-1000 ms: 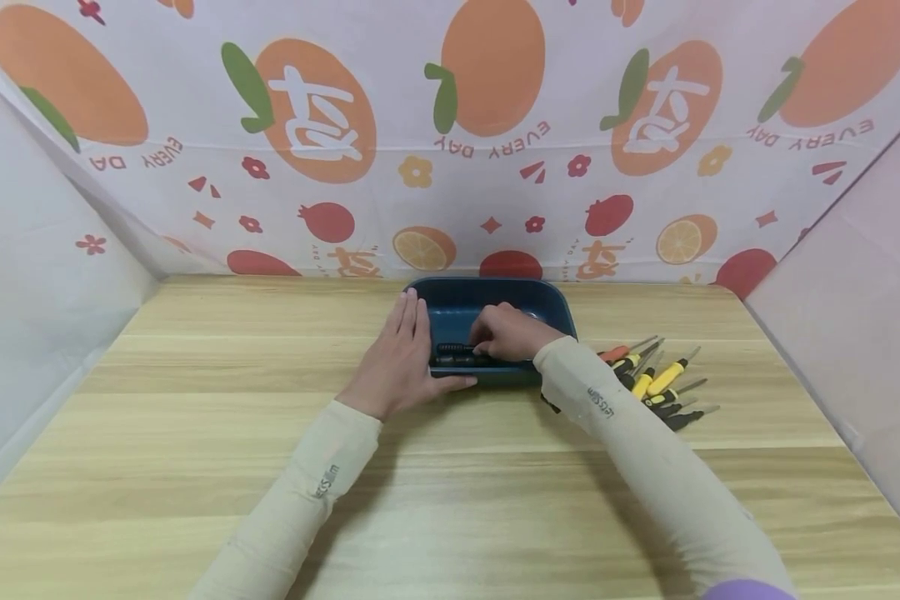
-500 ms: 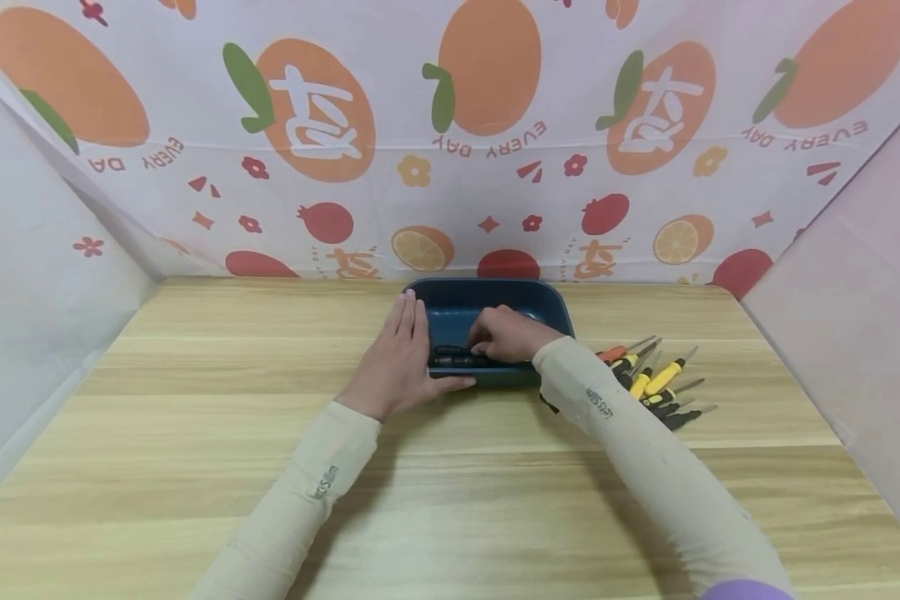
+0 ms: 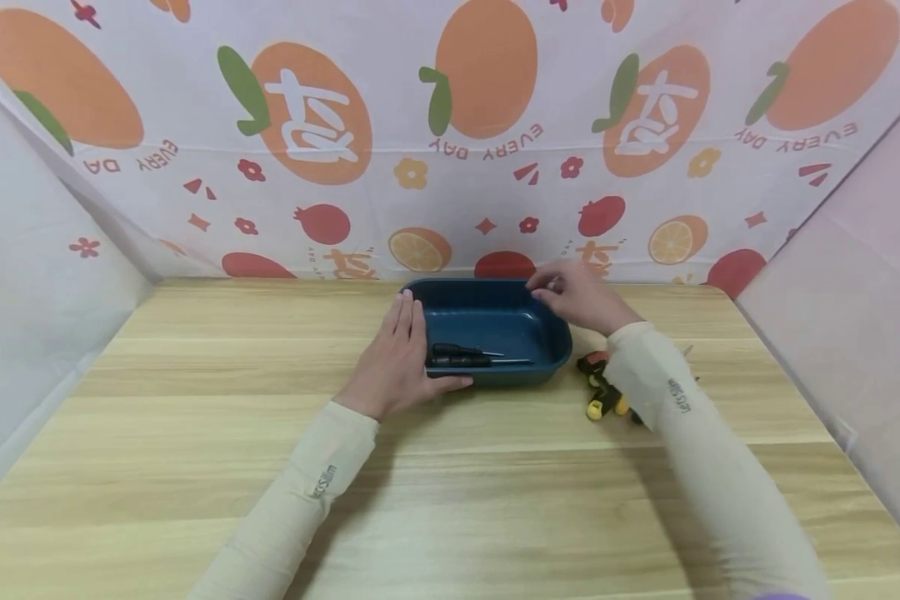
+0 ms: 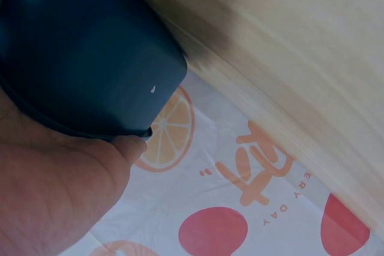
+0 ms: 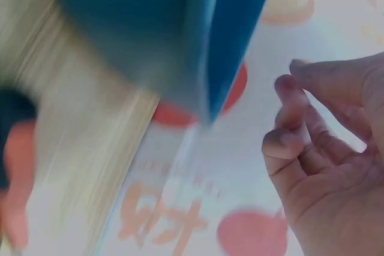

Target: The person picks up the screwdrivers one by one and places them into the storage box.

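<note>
A dark blue plastic basin (image 3: 487, 379) stands at the back of the wooden table. Inside, two black-handled screwdrivers (image 3: 457, 361) lie along the front wall, shafts pointing right. My left hand (image 3: 393, 358) rests against the basin's left end, fingers straight along the rim and thumb along the front wall. In the left wrist view a fingertip touches the rim of the basin (image 4: 90, 58). My right hand (image 3: 581, 296) is raised over the basin's back right corner. The right wrist view shows this hand (image 5: 324, 142) with loosely bent fingers and nothing held.
Right of the basin lies a pile of screwdrivers (image 3: 595, 408) with yellow, black and red handles, partly hidden by the right sleeve (image 3: 645, 375). A fruit-printed cloth (image 3: 412, 208) hangs behind the table (image 3: 195, 433).
My right hand has let go of the screwdriver in the basin and moved up and right, out over the back corner. The left hand has stayed at the basin's left end.
</note>
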Tool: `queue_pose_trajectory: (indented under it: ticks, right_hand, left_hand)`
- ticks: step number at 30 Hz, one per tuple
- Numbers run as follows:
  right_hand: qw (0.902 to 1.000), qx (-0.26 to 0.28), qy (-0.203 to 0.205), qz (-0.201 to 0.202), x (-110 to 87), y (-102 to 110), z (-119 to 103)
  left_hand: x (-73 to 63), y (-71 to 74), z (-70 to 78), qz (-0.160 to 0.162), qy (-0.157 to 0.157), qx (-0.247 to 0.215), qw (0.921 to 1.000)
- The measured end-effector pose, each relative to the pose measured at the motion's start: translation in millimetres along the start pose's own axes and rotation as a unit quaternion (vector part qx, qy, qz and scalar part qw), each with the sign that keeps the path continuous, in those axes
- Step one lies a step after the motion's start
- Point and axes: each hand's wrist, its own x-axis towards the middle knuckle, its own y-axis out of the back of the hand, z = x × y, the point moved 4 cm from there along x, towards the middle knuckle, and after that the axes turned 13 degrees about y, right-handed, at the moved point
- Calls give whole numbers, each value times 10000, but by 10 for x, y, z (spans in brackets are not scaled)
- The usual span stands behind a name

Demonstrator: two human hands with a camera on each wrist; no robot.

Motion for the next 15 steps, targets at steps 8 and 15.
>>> queue_pose_trajectory:
  ticks: [8, 15]
  right_hand:
    - [9959, -136, -523, -719, -462, 203, 546]
    - [9778, 241, -826, -1909, -784, 162, 785]
  left_hand:
    - [-13, -3, -7, 88, -53, 51, 9999]
    - [-12, -8, -2, 159, -122, 105, 9997]
